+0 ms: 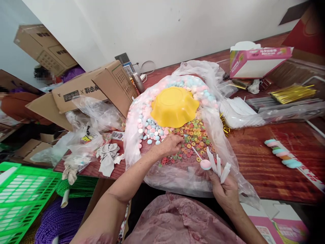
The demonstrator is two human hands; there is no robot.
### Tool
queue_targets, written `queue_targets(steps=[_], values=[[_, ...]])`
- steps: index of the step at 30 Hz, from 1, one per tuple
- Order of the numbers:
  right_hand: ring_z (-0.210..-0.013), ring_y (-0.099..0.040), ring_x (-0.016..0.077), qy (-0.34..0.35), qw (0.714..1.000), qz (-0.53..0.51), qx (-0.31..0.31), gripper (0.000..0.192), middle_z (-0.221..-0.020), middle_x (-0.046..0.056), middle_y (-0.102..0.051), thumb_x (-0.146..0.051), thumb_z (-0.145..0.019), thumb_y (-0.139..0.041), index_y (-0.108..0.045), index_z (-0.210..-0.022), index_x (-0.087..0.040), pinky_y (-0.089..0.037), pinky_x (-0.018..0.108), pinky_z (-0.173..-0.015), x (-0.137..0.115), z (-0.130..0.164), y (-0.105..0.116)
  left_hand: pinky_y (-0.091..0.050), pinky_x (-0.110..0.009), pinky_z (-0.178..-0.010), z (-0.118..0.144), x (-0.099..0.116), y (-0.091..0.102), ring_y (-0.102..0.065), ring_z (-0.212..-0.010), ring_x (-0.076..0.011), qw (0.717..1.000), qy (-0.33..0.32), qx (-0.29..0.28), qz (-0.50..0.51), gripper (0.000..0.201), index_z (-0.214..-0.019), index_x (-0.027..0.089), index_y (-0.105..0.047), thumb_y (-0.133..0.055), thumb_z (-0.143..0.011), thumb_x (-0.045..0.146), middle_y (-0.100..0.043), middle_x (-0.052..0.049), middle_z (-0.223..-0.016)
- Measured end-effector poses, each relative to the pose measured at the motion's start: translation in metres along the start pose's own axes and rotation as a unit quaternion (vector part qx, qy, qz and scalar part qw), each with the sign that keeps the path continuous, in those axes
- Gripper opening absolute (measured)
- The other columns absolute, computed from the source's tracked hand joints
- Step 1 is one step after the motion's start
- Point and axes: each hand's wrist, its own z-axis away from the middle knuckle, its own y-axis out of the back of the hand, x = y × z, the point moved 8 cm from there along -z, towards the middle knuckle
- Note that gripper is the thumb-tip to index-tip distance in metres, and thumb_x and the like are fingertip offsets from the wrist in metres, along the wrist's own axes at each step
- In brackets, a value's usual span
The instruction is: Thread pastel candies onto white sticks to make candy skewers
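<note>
My left hand (pixel 170 144) reaches into a heap of small coloured ring candies (pixel 193 135) lying on a clear plastic bag (pixel 177 176), its fingers curled down on them. My right hand (pixel 224 189) holds several white plastic sticks (pixel 218 166) fanned upward; one stick carries a pink disc candy (pixel 205 164). Behind the rings lies a pile of pastel pink, blue and white disc candies (pixel 152 130). An upturned yellow wavy-edged bowl (pixel 174 105) rests on that pile.
A finished candy skewer in a wrapper (pixel 284 157) lies on the wooden table (pixel 266 169) at right. Gold twist ties (pixel 291 93), a pink box (pixel 254 61), cardboard boxes (pixel 101 88) and a green crate (pixel 22 196) surround the spot. Another person sits far left.
</note>
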Motion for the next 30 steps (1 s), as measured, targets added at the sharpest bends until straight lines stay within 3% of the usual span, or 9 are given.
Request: queue_targets(steps=[4, 9, 12, 16, 19, 25, 30], values=[[-0.068, -0.062, 0.0191, -0.010, 1.000, -0.015, -0.006, 0.020, -0.070, 0.002, -0.064, -0.028, -0.094, -0.055, -0.062, -0.076, -0.021, -0.051, 0.032, -0.068, 0.002, 0.000, -0.001, -0.043, -0.023, -0.060, 0.006, -0.008, 0.007, -0.058, -0.063, -0.0140, 0.999, 0.035, -0.012, 0.030, 0.030, -0.085, 0.014, -0.073, -0.046, -0.073, 0.007, -0.070, -0.002, -0.071], [-0.067, -0.061, 0.0199, -0.025, 1.000, -0.010, -0.002, 0.019, -0.070, 0.003, -0.064, -0.031, -0.094, -0.055, -0.066, -0.081, -0.021, -0.051, 0.032, -0.067, 0.007, 0.002, -0.001, -0.037, -0.024, -0.055, 0.015, -0.019, 0.016, -0.052, -0.054, -0.0136, 0.997, 0.042, -0.057, 0.037, 0.021, -0.066, 0.015, -0.071, -0.051, -0.073, 0.013, -0.063, 0.000, -0.056], [-0.065, -0.060, 0.0191, -0.025, 1.000, -0.015, 0.002, 0.017, -0.070, 0.002, -0.064, -0.031, -0.093, -0.056, -0.068, -0.085, -0.021, -0.049, 0.030, -0.063, 0.008, 0.003, -0.001, -0.041, -0.024, -0.060, 0.014, -0.020, 0.017, -0.058, -0.063, -0.0152, 0.996, 0.050, -0.056, 0.041, 0.027, -0.083, 0.016, -0.076, -0.049, -0.079, 0.015, -0.070, -0.002, -0.069], [-0.059, -0.056, 0.0170, -0.033, 0.999, -0.016, 0.001, 0.022, -0.065, 0.001, -0.060, -0.032, -0.093, -0.055, -0.065, -0.077, -0.020, -0.046, 0.029, -0.058, 0.007, 0.000, -0.001, -0.046, -0.026, -0.073, 0.006, -0.010, 0.001, -0.064, -0.080, -0.0186, 0.997, 0.018, -0.076, 0.019, 0.036, -0.096, 0.021, -0.077, -0.055, -0.071, 0.008, -0.074, -0.004, -0.091], [-0.060, -0.057, 0.0170, -0.031, 0.999, -0.016, 0.010, 0.028, -0.063, 0.001, -0.059, -0.033, -0.093, -0.055, -0.061, -0.069, -0.020, -0.048, 0.029, -0.060, 0.005, -0.002, 0.000, -0.047, -0.029, -0.075, 0.004, -0.007, -0.002, -0.063, -0.082, -0.0208, 0.999, 0.016, -0.051, 0.001, 0.028, -0.086, 0.017, -0.077, -0.055, -0.072, 0.007, -0.071, -0.007, -0.088], [-0.059, -0.057, 0.0152, -0.002, 1.000, -0.014, 0.023, 0.028, -0.064, 0.000, -0.060, -0.029, -0.092, -0.057, -0.058, -0.066, -0.020, -0.047, 0.027, -0.059, 0.000, -0.002, 0.002, -0.047, -0.028, -0.075, 0.013, -0.016, 0.017, -0.060, -0.078, -0.0183, 0.999, 0.043, 0.011, 0.014, 0.027, -0.086, 0.014, -0.074, -0.047, -0.083, 0.010, -0.068, -0.006, -0.082], [-0.059, -0.056, 0.0153, -0.002, 0.999, -0.002, 0.034, 0.019, -0.065, 0.000, -0.059, -0.030, -0.092, -0.058, -0.065, -0.078, -0.020, -0.047, 0.028, -0.058, 0.003, 0.000, 0.003, -0.048, -0.030, -0.078, 0.016, -0.012, 0.003, -0.061, -0.084, -0.0196, 1.000, 0.012, -0.016, 0.006, 0.024, -0.098, 0.020, -0.075, -0.055, -0.085, 0.016, -0.067, -0.006, -0.089]])
